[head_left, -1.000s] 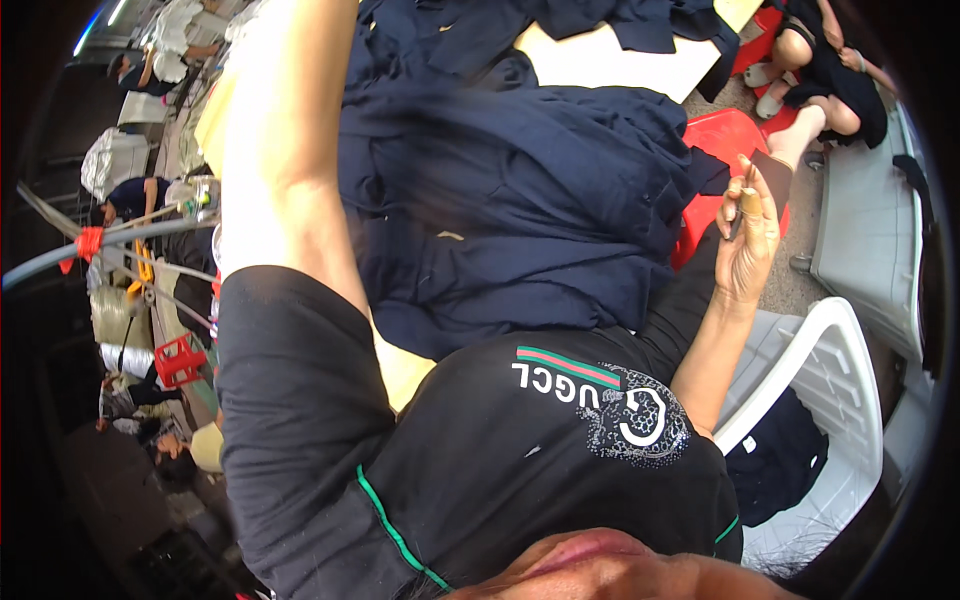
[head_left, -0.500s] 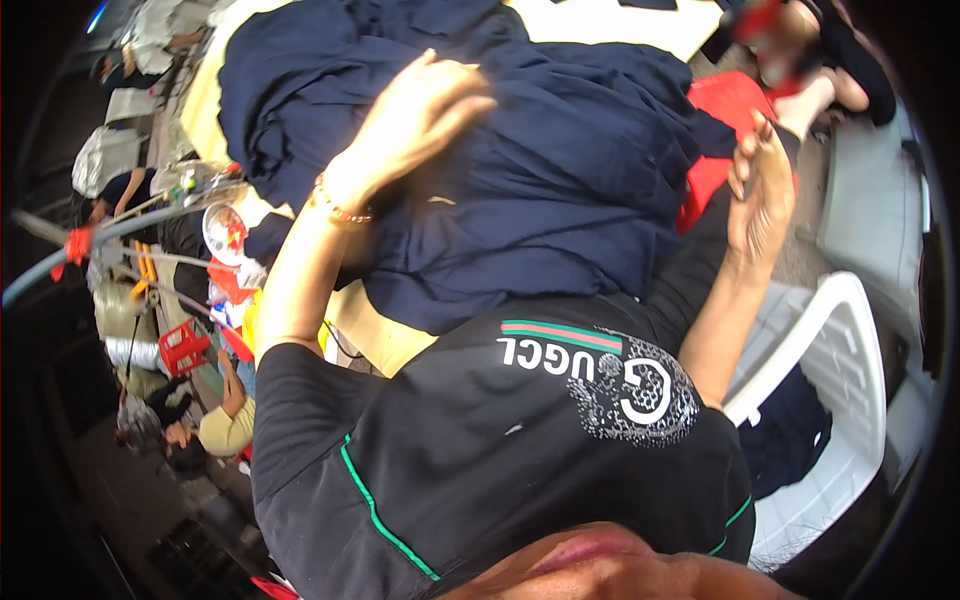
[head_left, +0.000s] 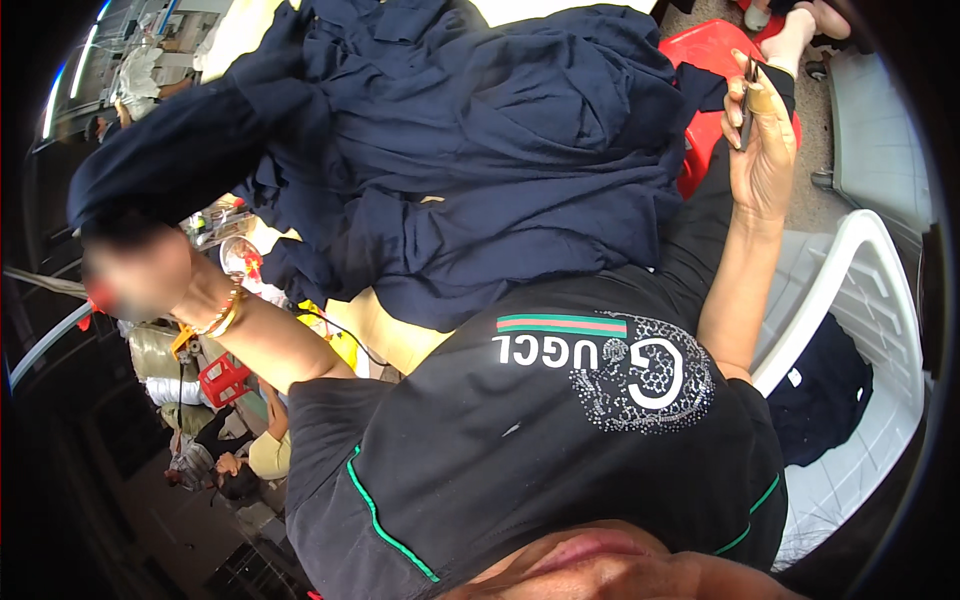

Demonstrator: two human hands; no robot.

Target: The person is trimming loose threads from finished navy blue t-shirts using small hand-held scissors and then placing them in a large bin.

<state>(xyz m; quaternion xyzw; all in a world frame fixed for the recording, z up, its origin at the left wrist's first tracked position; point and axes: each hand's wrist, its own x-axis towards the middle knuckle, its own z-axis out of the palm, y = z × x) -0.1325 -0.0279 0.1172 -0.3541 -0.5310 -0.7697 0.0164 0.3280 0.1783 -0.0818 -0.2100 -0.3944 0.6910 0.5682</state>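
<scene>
Head view: a dark navy cloth garment (head_left: 480,150) is spread in a heap over the pale work table (head_left: 385,335), and one end of it is gripped by the left hand (head_left: 135,275), which is closed around the fabric at the left side. A small dark metal tool (head_left: 748,100) is pinched between the fingers of the right hand (head_left: 762,150), raised beside a red plastic stool (head_left: 715,60). A white plastic chair (head_left: 860,330) is seen at the right.

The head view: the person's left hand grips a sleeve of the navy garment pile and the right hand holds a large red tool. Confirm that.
Not quite. In the head view the right hand holds a small dark tool, not a large red one. The left hand does grip the navy garment pile.
</scene>
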